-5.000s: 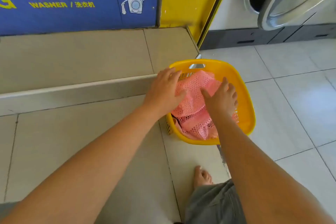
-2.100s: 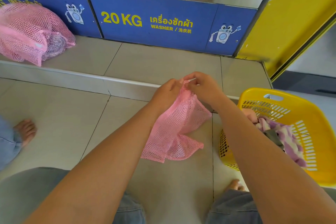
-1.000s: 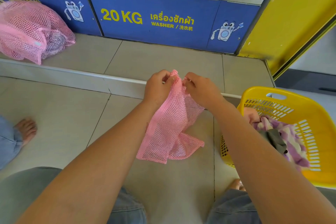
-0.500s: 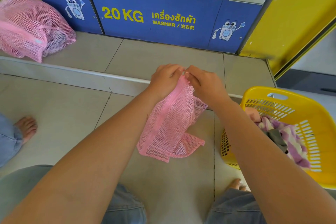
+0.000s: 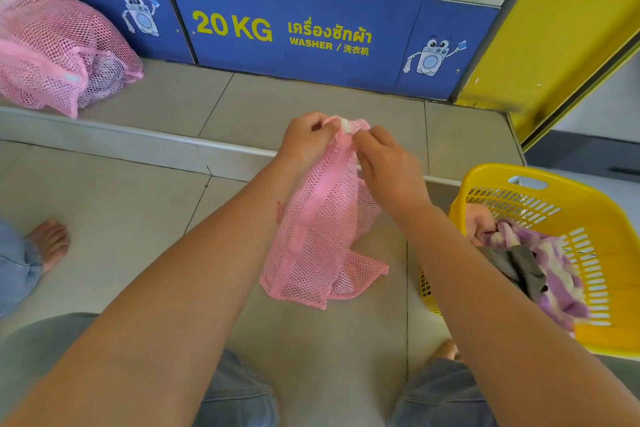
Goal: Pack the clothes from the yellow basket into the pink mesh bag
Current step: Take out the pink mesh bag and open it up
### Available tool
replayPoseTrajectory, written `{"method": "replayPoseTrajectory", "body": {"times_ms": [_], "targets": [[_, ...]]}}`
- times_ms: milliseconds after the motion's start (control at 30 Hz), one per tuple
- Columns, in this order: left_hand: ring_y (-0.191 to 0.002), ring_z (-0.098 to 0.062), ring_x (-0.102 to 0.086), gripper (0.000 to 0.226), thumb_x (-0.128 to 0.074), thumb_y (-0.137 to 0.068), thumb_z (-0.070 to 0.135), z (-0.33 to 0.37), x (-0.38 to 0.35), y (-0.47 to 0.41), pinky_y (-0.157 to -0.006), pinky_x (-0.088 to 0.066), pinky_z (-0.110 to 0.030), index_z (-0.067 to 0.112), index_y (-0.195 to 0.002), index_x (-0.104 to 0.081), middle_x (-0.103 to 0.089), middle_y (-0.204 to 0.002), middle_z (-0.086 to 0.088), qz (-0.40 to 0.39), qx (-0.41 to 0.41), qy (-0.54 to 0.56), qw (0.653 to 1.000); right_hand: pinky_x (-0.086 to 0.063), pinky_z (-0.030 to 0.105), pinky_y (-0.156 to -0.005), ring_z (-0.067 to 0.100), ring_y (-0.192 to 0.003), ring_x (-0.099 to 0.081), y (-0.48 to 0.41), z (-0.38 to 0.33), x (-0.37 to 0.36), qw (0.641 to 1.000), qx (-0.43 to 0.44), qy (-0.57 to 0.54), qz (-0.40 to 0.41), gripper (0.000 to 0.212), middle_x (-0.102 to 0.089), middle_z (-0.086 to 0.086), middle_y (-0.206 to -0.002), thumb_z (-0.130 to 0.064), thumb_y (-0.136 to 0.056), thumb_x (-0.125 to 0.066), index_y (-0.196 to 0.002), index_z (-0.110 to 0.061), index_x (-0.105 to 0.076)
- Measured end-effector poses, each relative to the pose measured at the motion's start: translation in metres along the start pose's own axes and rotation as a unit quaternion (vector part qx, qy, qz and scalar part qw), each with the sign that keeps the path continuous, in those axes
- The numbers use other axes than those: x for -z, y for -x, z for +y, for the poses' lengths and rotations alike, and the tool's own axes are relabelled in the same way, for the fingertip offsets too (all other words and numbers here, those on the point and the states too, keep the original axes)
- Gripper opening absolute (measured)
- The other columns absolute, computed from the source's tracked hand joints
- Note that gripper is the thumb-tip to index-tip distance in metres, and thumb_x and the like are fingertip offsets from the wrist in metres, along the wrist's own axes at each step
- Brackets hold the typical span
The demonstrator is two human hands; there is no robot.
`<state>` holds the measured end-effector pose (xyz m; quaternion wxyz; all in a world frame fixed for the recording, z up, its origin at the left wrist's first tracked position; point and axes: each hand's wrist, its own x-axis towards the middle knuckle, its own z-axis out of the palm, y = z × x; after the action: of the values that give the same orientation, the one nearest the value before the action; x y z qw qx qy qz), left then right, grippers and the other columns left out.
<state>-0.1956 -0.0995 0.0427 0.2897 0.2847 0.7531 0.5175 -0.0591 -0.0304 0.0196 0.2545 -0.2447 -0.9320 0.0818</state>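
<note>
Both your hands have shifted at the bag top since half a second ago: a small white tab [image 5: 344, 124], likely the zipper pull or cord lock, now shows between them where before only mesh was pinched. Read: you've found the closure, so opening is next; no clothes packed yet.

Largest to smallest:
- Yellow basket [image 5: 613, 253] sits on the floor at 3 o'clock, same spot as before, loaded with a purple-and-white garment [image 5: 554, 274] and a grey one [image 5: 519, 267]. Nothing has left it.
- Pink mesh bag [image 5: 318, 239] hangs dead centre from your grip, limp and empty-looking, lower corner draped on the tile floor [image 5: 121, 218]. Hang is about unchanged.
- Second pink mesh bag [image 5: 59, 52], already stuffed, on the step at 10 o'clock. Unmoved.
- Left hand [image 5: 306, 140] is curled closed, pinching the bag's top edge just left of the tab.
- Right hand [image 5: 384, 163] is pinched on the mesh just right of the tab, other fingers loosely curled.

Five seconds back, the bag was lying in the basket on top of the clothes; now it's out and well clear of the basket.

Someone else's bare foot [image 5: 48, 243] at 9 o'clock, unchanged.
</note>
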Motion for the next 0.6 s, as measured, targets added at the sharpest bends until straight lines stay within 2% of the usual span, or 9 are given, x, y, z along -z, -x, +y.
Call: {"method": "replayPoseTrajectory", "body": {"times_ms": [100, 167, 300, 367, 400, 467, 533, 567, 600], "targets": [[-0.063, -0.011, -0.042, 0.037, -0.059, -0.102, 0.02, 0.004, 0.001, -0.013, -0.065, -0.037, -0.03, 0.019, -0.067, -0.049, -0.049, -0.067, 0.004, 0.067, 0.007, 0.02, 0.998, -0.043, 0.03, -0.052, 0.026, -0.072, -0.054, 0.019, -0.003, -0.01, 0.999, 0.012, 0.007, -0.035, 0.014, -0.057, 0.01, -0.095, -0.014, -0.097, -0.049, -0.101, -0.008, -0.061], [-0.06, -0.01, -0.039, 0.041, -0.059, -0.102, 0.02, 0.006, 0.008, -0.023, -0.064, -0.034, -0.029, 0.02, -0.063, -0.045, -0.045, -0.065, 0.005, 0.108, 0.019, 0.027, 0.994, -0.037, 0.027, -0.051, 0.027, -0.072, -0.057, 0.038, 0.0, -0.018, 0.997, 0.011, -0.001, -0.074, 0.015, -0.058, 0.01, -0.098, -0.016, -0.097, -0.05, -0.102, -0.009, -0.061], [-0.066, -0.016, -0.045, 0.037, -0.054, -0.104, 0.021, 0.0, 0.027, -0.037, -0.059, -0.035, -0.029, 0.018, -0.068, -0.045, -0.048, -0.071, 0.004, 0.168, 0.045, -0.007, 0.985, -0.038, 0.028, -0.044, 0.032, -0.061, -0.056, 0.066, 0.004, -0.027, 0.993, -0.009, -0.045, -0.109, 0.034, -0.057, 0.008, -0.092, -0.03, -0.095, -0.032, -0.096, -0.01, -0.059], [-0.09, -0.026, -0.059, 0.021, -0.053, -0.104, 0.026, -0.009, 0.03, -0.04, -0.074, -0.044, -0.03, 0.011, -0.092, -0.061, -0.062, -0.1, -0.005, 0.15, 0.079, -0.044, 0.985, -0.045, 0.033, -0.044, 0.033, -0.062, -0.057, 0.068, 0.004, -0.025, 0.993, -0.022, -0.051, -0.102, 0.03, -0.057, 0.008, -0.092, -0.027, -0.097, -0.035, -0.095, -0.01, -0.06], [-0.109, -0.032, -0.062, 0.026, -0.054, -0.105, 0.03, -0.014, 0.029, -0.039, -0.086, -0.05, -0.033, 0.008, -0.117, -0.062, -0.061, -0.124, -0.012, 0.132, 0.107, -0.066, 0.983, -0.046, 0.034, -0.046, 0.033, -0.063, -0.058, 0.067, 0.003, -0.024, 0.994, -0.029, -0.053, -0.097, 0.025, -0.058, 0.007, -0.093, -0.023, -0.098, -0.04, -0.096, -0.01, -0.061], [-0.136, -0.039, -0.051, 0.062, -0.057, -0.104, 0.039, -0.021, 0.022, -0.026, -0.108, -0.047, -0.044, 0.006, -0.152, -0.037, -0.04, -0.154, -0.02, 0.098, 0.174, -0.132, 0.971, -0.042, 0.03, -0.049, 0.032, -0.067, -0.06, 0.062, 0.0, -0.022, 0.994, -0.047, -0.056, -0.083, 0.017, -0.061, 0.007, -0.097, -0.017, -0.099, -0.047, -0.1, -0.009, -0.062], [-0.14, -0.042, -0.047, 0.075, -0.056, -0.103, 0.047, -0.027, 0.014, -0.01, -0.11, -0.044, -0.046, 0.002, -0.156, -0.029, -0.038, -0.157, -0.022, 0.08, 0.198, -0.202, 0.956, -0.037, 0.027, -0.053, 0.031, -0.069, -0.06, 0.058, -0.002, -0.022, 0.994, -0.055, -0.061, -0.074, 0.016, -0.062, 0.007, -0.098, -0.016, -0.099, -0.048, -0.101, -0.009, -0.062], [-0.132, -0.04, -0.055, 0.072, -0.053, -0.103, 0.052, -0.029, 0.011, -0.003, -0.104, -0.047, -0.045, 0.0, -0.151, -0.039, -0.048, -0.15, -0.022, 0.043, 0.198, -0.226, 0.953, -0.038, 0.028, -0.053, 0.031, -0.068, -0.059, 0.057, -0.003, -0.023, 0.994, -0.055, -0.064, -0.073, 0.015, -0.061, 0.007, -0.097, -0.016, -0.099, -0.047, -0.101, -0.009, -0.061], [-0.112, -0.036, -0.065, 0.067, -0.048, -0.103, 0.057, -0.032, 0.006, 0.004, -0.09, -0.053, -0.04, 0.0, -0.139, -0.053, -0.062, -0.132, -0.02, -0.015, 0.208, -0.221, 0.953, -0.039, 0.029, -0.053, 0.031, -0.068, -0.058, 0.056, -0.004, -0.024, 0.994, -0.054, -0.066, -0.072, 0.015, -0.061, 0.007, -0.095, -0.017, -0.099, -0.047, -0.1, -0.01, -0.06]]}}
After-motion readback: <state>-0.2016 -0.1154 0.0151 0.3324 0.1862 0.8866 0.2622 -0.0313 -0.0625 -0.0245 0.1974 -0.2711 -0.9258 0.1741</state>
